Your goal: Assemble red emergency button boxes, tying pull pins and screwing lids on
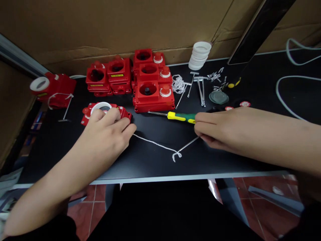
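Note:
My left hand [110, 129] is closed over the front of a small red box [86, 115] with a white ring on top, its fingertips pinching a white string [152, 142]. The string runs right across the black table and loops round the end of a thin metal rod [188, 144]. That rod's other end goes into the closed fingers of my right hand [213, 129], so its head is hidden. A screwdriver [179, 116] with a yellow and green handle lies against the same hand, its handle end out of sight.
Several red housings [152, 97] stand along the back; another with a T-shaped rod [66, 110] tied on sits left. Behind my right hand are white rings [200, 55], coiled string [178, 83], T-shaped metal rods [200, 90], screws [215, 76] and glass discs [219, 97].

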Motion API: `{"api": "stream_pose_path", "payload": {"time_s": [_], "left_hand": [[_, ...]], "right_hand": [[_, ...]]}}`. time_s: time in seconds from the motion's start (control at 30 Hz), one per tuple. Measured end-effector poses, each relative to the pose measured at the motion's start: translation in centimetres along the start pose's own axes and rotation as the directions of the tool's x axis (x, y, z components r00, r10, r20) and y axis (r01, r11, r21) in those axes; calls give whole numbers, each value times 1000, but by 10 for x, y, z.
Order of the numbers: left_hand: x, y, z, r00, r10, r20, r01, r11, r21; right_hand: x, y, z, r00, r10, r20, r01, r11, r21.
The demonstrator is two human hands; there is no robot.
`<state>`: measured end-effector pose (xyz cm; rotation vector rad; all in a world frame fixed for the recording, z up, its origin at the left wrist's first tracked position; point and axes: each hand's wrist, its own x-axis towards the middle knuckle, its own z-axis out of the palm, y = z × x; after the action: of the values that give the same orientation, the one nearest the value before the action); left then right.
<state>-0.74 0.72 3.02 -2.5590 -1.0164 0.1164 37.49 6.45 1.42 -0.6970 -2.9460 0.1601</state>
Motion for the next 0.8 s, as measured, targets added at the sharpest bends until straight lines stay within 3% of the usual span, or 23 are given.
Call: {"api": "stream_pose_path", "payload": {"time_s": [0.1, 0.17, 0.27, 0.37, 0.63, 0.8], "left_hand": [[3, 3, -3, 999, 6, -46, -9, 998, -63], [6, 9, -7, 994, 30, -109, -51, 980, -194], [9, 24, -10, 978, 69, -196, -152, 881, -449], [11, 36, -7, 972, 69, -225, -191, 791, -581], [17, 39, 15, 962, -1, -273, -191, 715, -673], [17, 39, 18, 960, 24, -279, -205, 738, -643]], "right_hand": [[10, -8, -5, 994, -87, 72, 90, 995, -31], [16, -11, -8, 988, -124, 93, 128, 991, -33], [20, -14, -5, 987, -133, 88, 138, 990, -43], [23, -16, 0, 987, -149, 57, 153, 986, -62], [31, -22, 10, 986, -165, -27, 160, 977, -142], [32, -21, 15, 981, -174, -79, 162, 976, -142]]}}
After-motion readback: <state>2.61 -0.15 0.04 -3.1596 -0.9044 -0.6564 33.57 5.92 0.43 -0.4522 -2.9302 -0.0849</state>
